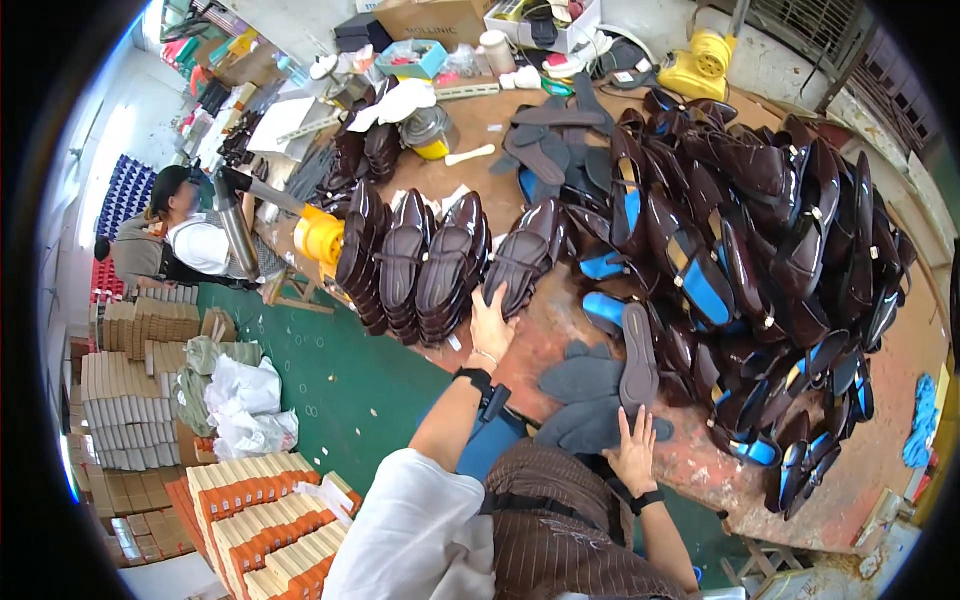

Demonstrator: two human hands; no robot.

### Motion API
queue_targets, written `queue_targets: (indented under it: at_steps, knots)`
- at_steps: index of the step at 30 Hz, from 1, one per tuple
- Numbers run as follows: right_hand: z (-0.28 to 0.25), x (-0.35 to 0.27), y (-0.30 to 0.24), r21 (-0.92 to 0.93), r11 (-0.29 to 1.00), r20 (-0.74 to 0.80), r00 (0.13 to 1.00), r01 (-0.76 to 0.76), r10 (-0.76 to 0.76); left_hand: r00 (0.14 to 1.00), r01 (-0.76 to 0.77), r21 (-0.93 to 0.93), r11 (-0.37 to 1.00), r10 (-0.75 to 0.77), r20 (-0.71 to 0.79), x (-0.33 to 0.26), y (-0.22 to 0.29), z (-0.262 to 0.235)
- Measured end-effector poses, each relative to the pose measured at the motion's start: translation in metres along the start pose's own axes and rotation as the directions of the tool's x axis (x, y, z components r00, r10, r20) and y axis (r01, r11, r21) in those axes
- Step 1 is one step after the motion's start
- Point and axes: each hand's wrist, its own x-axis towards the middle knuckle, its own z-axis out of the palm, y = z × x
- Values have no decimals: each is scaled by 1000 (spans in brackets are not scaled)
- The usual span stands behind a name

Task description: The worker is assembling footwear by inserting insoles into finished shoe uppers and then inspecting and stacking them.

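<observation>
On the brown work surface: rows of dark sandals stood on edge, seemingly sorted apart from the loose heap. Left hand, fingers spread, touches the nearest row's end, gripping nothing. Right hand, flat and open, presses on grey soles at the near edge.

A brown cardboard box stands at the far edge of the table, with a small light-blue box in front of it and a white open box to its right. On the floor at the left, grey-white flat boxes stand in tight rows. Nearer, stacks of cream boxes with orange ends lie beside them. Tan boxes are stacked further back.
</observation>
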Motion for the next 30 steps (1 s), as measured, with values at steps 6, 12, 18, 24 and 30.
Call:
queue_targets:
  at_steps: [6,12,18,24,30]
  knots:
    - [37,14,37,70,994,-149,986,87,-76,999,-42,-15,999,42,-18,-1,-10,7]
    - [49,13,44,145,984,-286,956,105,-60,971,-216,146,966,228,-77,1,-20,3]
    - [61,11,46,175,973,-436,898,151,-61,925,-367,119,923,375,-61,3,-31,4]
    - [89,3,44,29,998,-598,801,52,-24,890,-445,102,890,452,-62,-3,-33,3]
    - [107,-30,39,-118,982,-622,782,-150,45,843,-531,36,846,532,-83,-12,-42,-7]
